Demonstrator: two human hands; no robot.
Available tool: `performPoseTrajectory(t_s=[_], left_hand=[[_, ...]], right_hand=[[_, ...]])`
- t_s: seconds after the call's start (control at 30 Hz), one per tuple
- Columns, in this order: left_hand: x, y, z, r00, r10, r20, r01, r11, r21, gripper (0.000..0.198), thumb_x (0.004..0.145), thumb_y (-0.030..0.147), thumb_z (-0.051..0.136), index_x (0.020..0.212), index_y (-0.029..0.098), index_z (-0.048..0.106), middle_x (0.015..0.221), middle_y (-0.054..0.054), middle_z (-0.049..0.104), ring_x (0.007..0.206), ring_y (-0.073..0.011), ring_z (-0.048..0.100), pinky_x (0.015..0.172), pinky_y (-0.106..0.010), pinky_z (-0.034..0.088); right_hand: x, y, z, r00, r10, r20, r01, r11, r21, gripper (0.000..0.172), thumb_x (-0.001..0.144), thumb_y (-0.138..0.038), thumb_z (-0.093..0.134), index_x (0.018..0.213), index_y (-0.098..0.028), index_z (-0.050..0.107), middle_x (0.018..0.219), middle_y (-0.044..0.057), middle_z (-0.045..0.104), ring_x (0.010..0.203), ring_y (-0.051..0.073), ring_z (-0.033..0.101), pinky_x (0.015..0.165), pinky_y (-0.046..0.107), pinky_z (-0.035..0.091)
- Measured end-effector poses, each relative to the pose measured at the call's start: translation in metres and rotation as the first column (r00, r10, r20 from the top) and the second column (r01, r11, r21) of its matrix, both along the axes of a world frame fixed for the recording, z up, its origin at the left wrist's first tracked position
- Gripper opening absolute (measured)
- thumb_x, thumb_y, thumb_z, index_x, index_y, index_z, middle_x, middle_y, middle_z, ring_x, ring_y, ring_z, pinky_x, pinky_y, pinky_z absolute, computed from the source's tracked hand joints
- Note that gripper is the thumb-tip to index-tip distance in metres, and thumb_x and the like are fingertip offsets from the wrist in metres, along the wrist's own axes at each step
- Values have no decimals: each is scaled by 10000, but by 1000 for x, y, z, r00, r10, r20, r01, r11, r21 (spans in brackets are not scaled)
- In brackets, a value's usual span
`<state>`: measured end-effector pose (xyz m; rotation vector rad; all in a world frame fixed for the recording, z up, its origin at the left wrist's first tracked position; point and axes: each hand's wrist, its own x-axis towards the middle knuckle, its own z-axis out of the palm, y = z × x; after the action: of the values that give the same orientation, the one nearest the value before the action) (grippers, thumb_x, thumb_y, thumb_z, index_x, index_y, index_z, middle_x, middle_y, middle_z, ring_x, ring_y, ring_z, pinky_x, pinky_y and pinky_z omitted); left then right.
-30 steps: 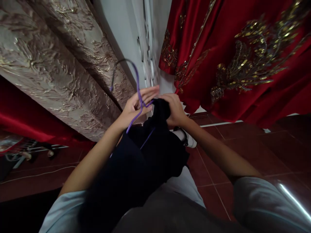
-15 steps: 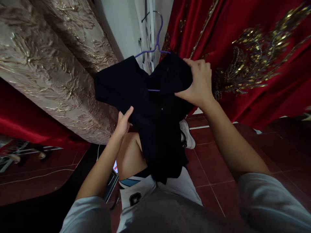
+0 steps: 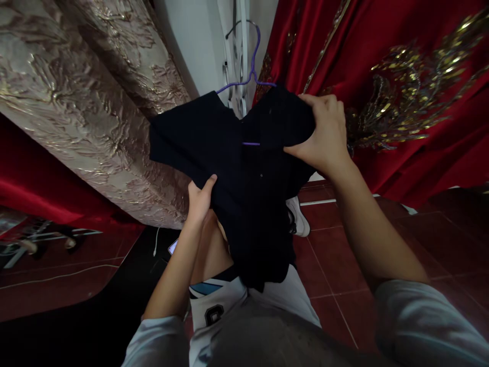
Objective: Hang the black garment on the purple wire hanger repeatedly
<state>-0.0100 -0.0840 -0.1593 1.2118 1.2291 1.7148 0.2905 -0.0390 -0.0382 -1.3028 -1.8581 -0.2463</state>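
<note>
A dark short-sleeved shirt point(image 3: 252, 209) hangs on a purple hanger point(image 3: 252, 76) in front of me, its lower end over my lap. The hanger's hook is up near white metal bars, and its lower bar shows through the open neck. My left hand point(image 3: 200, 199) grips the shirt's side below the sleeve, thumb on top and fingers hidden behind. On the other side, my right hand point(image 3: 324, 135) holds the shirt by the shoulder, thumb in front near the neck opening. A small light button or snap point(image 3: 262, 175) shows on the front.
Cream textured fabric point(image 3: 114, 127) hangs at the left, and red cloth with gold sequins point(image 3: 412, 92) at the right. A phone point(image 3: 173, 246) lies by my left forearm, near a white cable point(image 3: 156, 242). Red tiles point(image 3: 324, 265) cover the floor.
The shirt, the hanger and both hands appear slightly farther right in view. My left hand has moved slightly down and right, and both hands keep their hold.
</note>
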Motion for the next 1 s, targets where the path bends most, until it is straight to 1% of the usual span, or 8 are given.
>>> performPoseTrajectory(t_s=[0.13, 0.27, 0.4, 0.53, 0.67, 0.77, 0.9, 1.0], left_hand=[[-3, 7, 4, 999, 39, 34, -41, 998, 37, 412, 795, 381, 821, 1121, 154, 711, 1224, -120, 732, 1191, -315, 683, 1117, -492, 519], [-3, 7, 3, 998, 24, 53, -27, 998, 50, 395, 766, 351, 822, 1088, 152, 709, 1174, -109, 739, 1108, -272, 706, 1059, -431, 549], [-1, -1, -7, 995, 46, 93, -46, 999, 5, 316, 699, 243, 801, 988, 167, 699, 1062, -77, 744, 1003, -240, 711, 960, -363, 578], [10, -24, -20, 988, 100, 116, -87, 990, -108, 235, 686, 162, 716, 917, 181, 678, 987, -60, 728, 947, -225, 700, 907, -341, 583], [30, -55, -18, 961, 188, 205, -139, 963, -230, 206, 733, 195, 742, 928, 198, 678, 982, -67, 733, 973, -238, 697, 904, -354, 589], [42, -75, -14, 944, 229, 236, -167, 952, -255, 173, 738, 180, 721, 905, 177, 675, 949, -64, 724, 927, -222, 690, 868, -333, 586], [48, -88, -18, 949, 224, 222, -175, 960, -218, 128, 738, 160, 665, 864, 150, 646, 867, -31, 674, 798, -167, 648, 791, -280, 559], [48, -89, -28, 956, 255, 146, -226, 955, -193, 181, 756, 151, 630, 937, 155, 642, 917, -42, 668, 848, -181, 657, 846, -305, 557]], right_hand=[[-2, 3, -1, 996, -90, 19, 90, 996, 17, 823, 721, -460, 858, 1424, -275, 471, 1321, 149, 504, 1229, 421, 499, 1050, 634, 433], [-5, 5, 6, 997, -49, 62, 47, 998, 29, 797, 764, -413, 832, 1451, -274, 453, 1318, 150, 504, 1262, 414, 482, 1064, 628, 423], [-1, -4, 14, 989, -8, 147, 10, 1000, -8, 798, 750, -378, 821, 1453, -222, 478, 1328, 173, 495, 1278, 405, 458, 1074, 593, 406], [9, -15, 3, 973, 51, 224, -61, 998, 36, 934, 644, -350, 845, 1478, -157, 473, 1365, 198, 491, 1284, 402, 435, 1067, 605, 391], [-14, -28, -35, 981, 186, 59, -194, 966, 171, 925, 670, -362, 822, 1498, -212, 439, 1501, 166, 445, 1388, 382, 382, 1174, 579, 318], [-60, -38, -82, 903, 185, -387, -100, 968, 230, 450, 822, -366, 720, 1205, -214, 541, 1151, 115, 596, 1088, 256, 567, 990, 451, 481], [-111, -57, -149, 690, -6, -724, -145, 979, -146, 237, 788, -304, 649, 919, -212, 474, 831, 4, 498, 724, 153, 480, 698, 313, 452], [-120, -80, -185, 560, -172, -810, -312, 862, -399, 206, 799, -346, 610, 835, -212, 458, 723, -35, 455, 640, 124, 444, 637, 274, 404]])
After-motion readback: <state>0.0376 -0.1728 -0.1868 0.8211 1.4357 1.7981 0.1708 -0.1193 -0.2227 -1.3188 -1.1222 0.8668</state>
